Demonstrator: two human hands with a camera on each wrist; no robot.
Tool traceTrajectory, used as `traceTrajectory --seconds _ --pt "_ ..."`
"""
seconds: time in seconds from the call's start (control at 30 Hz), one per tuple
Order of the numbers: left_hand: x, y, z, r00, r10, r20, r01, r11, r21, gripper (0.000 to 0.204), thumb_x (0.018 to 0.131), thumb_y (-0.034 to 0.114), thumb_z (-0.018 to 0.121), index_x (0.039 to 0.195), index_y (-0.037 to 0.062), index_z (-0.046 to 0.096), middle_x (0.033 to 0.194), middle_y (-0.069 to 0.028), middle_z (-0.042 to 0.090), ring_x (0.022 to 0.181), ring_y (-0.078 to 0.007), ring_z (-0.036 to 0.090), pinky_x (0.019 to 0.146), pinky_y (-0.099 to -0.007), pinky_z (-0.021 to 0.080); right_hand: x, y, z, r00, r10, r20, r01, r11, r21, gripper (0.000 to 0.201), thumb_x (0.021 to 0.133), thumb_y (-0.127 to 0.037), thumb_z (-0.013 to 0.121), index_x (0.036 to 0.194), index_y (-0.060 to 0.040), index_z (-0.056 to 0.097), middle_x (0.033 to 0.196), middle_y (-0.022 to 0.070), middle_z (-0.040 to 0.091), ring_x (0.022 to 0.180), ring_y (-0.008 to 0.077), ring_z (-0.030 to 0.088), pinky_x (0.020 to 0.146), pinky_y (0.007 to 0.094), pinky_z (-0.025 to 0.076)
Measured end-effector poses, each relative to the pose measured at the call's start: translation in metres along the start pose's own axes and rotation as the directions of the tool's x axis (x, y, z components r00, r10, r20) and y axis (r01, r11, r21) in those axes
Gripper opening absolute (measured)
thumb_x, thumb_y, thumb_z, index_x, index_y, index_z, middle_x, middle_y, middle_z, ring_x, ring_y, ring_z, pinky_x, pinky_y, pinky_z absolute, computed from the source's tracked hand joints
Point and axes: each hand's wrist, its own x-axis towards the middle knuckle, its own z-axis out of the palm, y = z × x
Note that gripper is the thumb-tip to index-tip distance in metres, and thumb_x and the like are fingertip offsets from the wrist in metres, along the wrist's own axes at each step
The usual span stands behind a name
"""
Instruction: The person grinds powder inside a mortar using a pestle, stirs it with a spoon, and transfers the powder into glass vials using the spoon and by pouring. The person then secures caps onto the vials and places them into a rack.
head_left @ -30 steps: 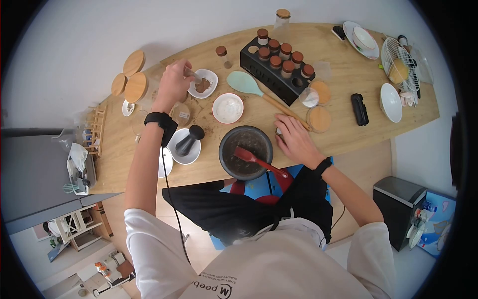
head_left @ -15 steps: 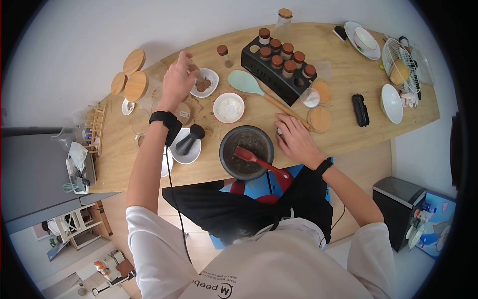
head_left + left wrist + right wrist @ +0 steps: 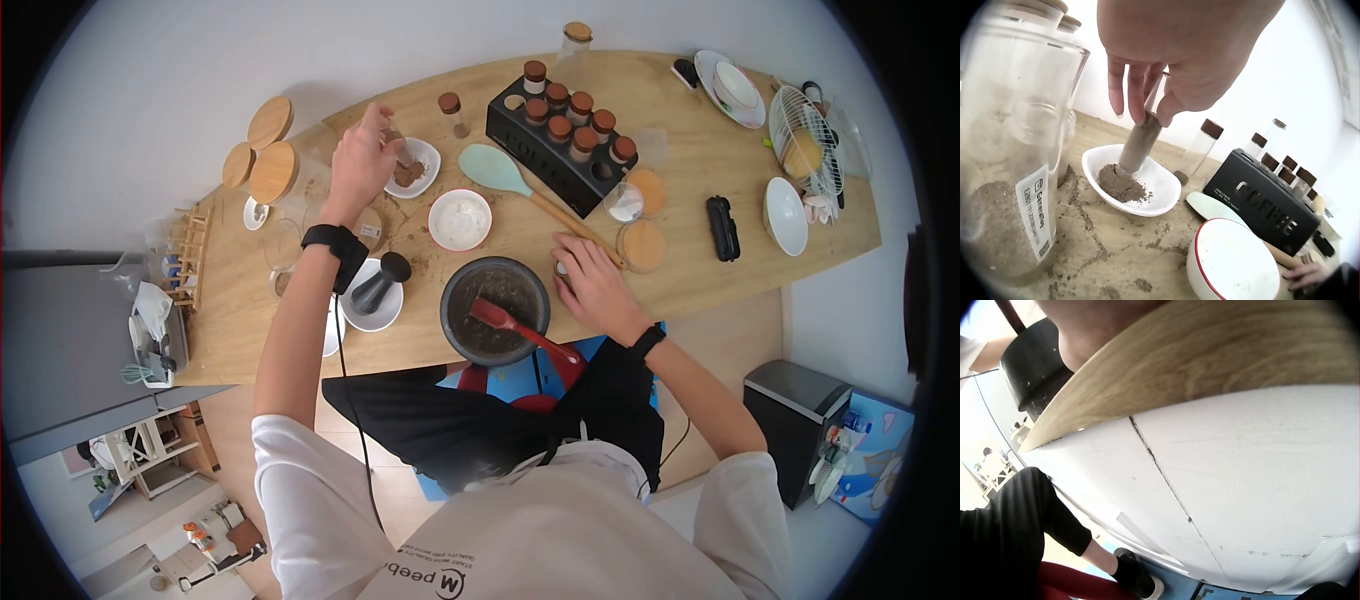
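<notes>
- Your left hand pinches the upper part of a glass vial between thumb and fingers.
- The vial stands in a white dish, its lower end at the brown powder; brown contents show through the glass.
- Noted in the left wrist view: the vial's long axis tilts, top toward 1 o'clock, bottom toward 7.
- In the head view, the dish lies at 3 o'clock from your left hand, the nearer of the two.
- Your right hand rests on the desk at 4 o'clock from the dish, beside a small round object; whether gripped, you cannot tell.
</notes>
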Motion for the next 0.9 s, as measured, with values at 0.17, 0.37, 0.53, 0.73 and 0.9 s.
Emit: traceTrajectory --seconds 0.17,0.37,0.53,0.73,0.9 --pt "-0.0024 0.0014 0.0003 1.000 -0.008 0.026 0.008 1.000 0.003 0.044 0.090 0.011 0.077 0.129 0.0085 0.058 0.103 -0.0160 0.077 0.092 -0.0373 0.075 0.080 -0.0507 0.057 0.0012 -0.0004 -0.0003 1.000 0.001 0.002 -0.001 1.000 0.010 0.037 0.093 -0.008 0.069 0.127 0.0017 0.057 0.143 0.0200 0.056 0.129 0.0395 0.055 0.109 0.0482 0.047" --pt "-0.0029 0.0032 0.0001 1.000 -0.023 -0.014 0.023 1.000 -0.012 0.048 0.089 0.011 0.080 0.132 0.0082 0.059 0.097 -0.0143 0.078 0.085 -0.0317 0.075 0.079 -0.0459 0.058 0.0007 -0.0007 -0.0004 1.000 0.010 0.008 -0.010 1.000 0.027 0.040 0.091 -0.005 0.070 0.128 0.0009 0.057 0.144 0.0206 0.055 0.129 0.0413 0.055 0.109 0.0489 0.047" --pt "-0.0027 -0.0039 0.0040 0.998 -0.030 -0.049 0.029 0.999 -0.026 0.045 0.089 0.012 0.080 0.130 0.0086 0.061 0.094 -0.0129 0.078 0.084 -0.0304 0.074 0.078 -0.0449 0.058 0.0009 -0.0001 -0.0001 1.000 0.005 0.008 -0.005 1.000 0.015 0.040 0.091 -0.005 0.070 0.128 0.0011 0.056 0.144 0.0207 0.055 0.128 0.0415 0.055 0.108 0.0489 0.047" --pt "-0.0061 -0.0037 0.0029 0.998 -0.030 -0.058 0.031 1.000 0.002 0.039 0.090 0.015 0.080 0.124 0.0079 0.062 0.093 -0.0141 0.078 0.085 -0.0329 0.075 0.077 -0.0466 0.057 0.0023 -0.0023 -0.0022 1.000 -0.001 -0.001 0.001 1.000 -0.011 0.037 0.091 -0.007 0.069 0.125 0.0004 0.057 0.142 0.0193 0.057 0.127 0.0389 0.056 0.107 0.0478 0.047" --pt "-0.0081 -0.0034 0.0079 0.992 -0.008 -0.130 0.001 0.998 -0.056 0.035 0.092 0.018 0.079 0.121 0.0081 0.062 0.090 -0.0156 0.076 0.086 -0.0353 0.075 0.075 -0.0486 0.056 0.0018 -0.0011 -0.0006 1.000 0.005 -0.002 -0.005 1.000 0.009 0.036 0.092 -0.007 0.069 0.125 0.0006 0.058 0.142 0.0193 0.057 0.128 0.0389 0.056 0.108 0.0474 0.047"
